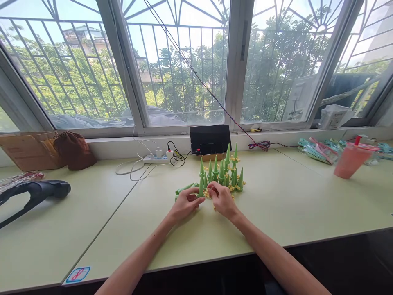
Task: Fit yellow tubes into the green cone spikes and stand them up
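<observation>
A cluster of upright green paper cones with small yellow flowers [224, 172] stands on the pale green table [276, 205]. My left hand [185, 203] is closed, pinching the base of a green cone [201, 189] at the cluster's front left. My right hand [221, 199] is closed beside it, fingertips pinching a small yellow piece [208, 193] against the same cone. A loose green strip [183, 189] lies just left of my left hand.
A dark tablet [210, 140] leans on the sill behind the cones, next to a power strip with cables [156, 157]. A pink cup with a straw [351, 159] and coloured packets [319, 149] lie right. A black object [33, 192], brown pouch [73, 149] and cardboard box [27, 151] lie left.
</observation>
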A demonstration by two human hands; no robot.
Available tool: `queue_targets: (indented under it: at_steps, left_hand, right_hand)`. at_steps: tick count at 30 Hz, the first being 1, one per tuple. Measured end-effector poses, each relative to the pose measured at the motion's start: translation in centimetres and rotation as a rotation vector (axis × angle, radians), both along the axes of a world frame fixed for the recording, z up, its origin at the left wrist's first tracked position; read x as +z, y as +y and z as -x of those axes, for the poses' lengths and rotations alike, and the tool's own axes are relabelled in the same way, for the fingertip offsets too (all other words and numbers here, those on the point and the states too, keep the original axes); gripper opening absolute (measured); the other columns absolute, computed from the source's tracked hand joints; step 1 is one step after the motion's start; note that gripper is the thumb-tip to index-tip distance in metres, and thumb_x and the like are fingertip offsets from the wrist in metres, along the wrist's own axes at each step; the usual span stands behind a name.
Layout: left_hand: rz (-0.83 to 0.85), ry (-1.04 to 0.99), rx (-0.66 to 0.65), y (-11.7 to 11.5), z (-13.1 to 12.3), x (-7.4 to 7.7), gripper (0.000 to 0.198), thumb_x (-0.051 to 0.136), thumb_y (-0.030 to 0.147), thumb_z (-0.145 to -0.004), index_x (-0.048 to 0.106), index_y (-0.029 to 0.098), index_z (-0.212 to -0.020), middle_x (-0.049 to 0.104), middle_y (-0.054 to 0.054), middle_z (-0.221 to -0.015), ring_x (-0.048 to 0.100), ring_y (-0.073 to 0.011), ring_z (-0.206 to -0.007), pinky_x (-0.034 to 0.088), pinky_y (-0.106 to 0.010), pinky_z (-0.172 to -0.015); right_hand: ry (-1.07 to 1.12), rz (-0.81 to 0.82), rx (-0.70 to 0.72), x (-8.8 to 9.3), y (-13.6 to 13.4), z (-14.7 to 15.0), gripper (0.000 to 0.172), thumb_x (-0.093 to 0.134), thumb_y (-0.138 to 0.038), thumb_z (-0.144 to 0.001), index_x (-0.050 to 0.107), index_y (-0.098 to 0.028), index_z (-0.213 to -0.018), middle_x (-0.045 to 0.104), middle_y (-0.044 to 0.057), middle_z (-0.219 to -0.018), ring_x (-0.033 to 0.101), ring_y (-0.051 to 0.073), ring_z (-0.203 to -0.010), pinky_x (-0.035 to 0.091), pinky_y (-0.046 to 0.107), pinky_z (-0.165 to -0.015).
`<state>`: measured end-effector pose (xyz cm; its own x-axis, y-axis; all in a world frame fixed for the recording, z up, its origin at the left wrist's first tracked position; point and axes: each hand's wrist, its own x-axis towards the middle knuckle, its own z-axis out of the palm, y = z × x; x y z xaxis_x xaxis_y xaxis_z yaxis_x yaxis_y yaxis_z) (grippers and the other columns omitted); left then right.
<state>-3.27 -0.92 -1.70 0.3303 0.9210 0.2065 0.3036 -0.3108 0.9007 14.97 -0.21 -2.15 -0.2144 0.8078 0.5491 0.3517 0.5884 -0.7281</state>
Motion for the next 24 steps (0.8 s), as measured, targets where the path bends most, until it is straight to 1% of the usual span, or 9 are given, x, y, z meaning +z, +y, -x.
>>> queue_targets:
  at_steps: [8, 12, 18, 24]
  left_hand:
    - [-0.014, 0.014, -0.004, -0.26, -0.36, 0.33, 0.035, 0.065, 0.048, -0.078, 0.061, 0.015, -0.091, 0.049, 0.004, -0.057, 0.05, -0.012, -0.052, 0.041, -0.026, -0.053]
    - [-0.013, -0.007, 0.008, -0.09, -0.36, 0.31, 0.033, 0.065, 0.048, -0.078, 0.058, 0.016, -0.083, 0.048, 0.004, -0.057, 0.051, -0.0116, -0.052, 0.041, -0.025, -0.051]
    - [0.002, -0.056, 0.048, 0.02, -0.22, 0.37, 0.03, 0.065, 0.045, -0.078, 0.055, 0.017, -0.081, 0.046, 0.006, -0.055, 0.051, -0.011, -0.05, 0.039, -0.022, -0.049]
    - [-0.006, -0.047, 0.013, 0.0, -0.23, 0.29, 0.028, 0.065, 0.043, -0.079, 0.056, 0.017, -0.082, 0.047, 0.005, -0.057, 0.049, -0.0101, -0.05, 0.039, -0.022, -0.049]
  right_hand:
    - [0.0, -0.007, -0.021, 0.27, -0.22, 0.0, 0.024, 0.038, -0.03, -0.095, 0.055, -0.019, -0.081, 0.054, -0.001, -0.062, 0.047, 0.013, -0.054, 0.034, 0.023, -0.054]
    - [0.039, 0.009, -0.016, 0.28, -0.17, 0.15, 0.025, 0.039, -0.032, -0.095, 0.053, -0.019, -0.079, 0.055, -0.001, -0.064, 0.049, 0.013, -0.056, 0.036, 0.023, -0.056]
    - [0.044, 0.028, 0.022, 0.0, 0.0, 0.4, 0.018, 0.045, -0.031, -0.092, 0.055, -0.019, -0.083, 0.061, 0.002, -0.073, 0.051, 0.013, -0.06, 0.038, 0.023, -0.057]
    - [0.021, 0.044, 0.039, -0.28, 0.13, 0.27, 0.016, 0.047, -0.029, -0.089, 0.053, -0.019, -0.078, 0.057, 0.0, -0.069, 0.045, 0.013, -0.057, 0.035, 0.024, -0.055]
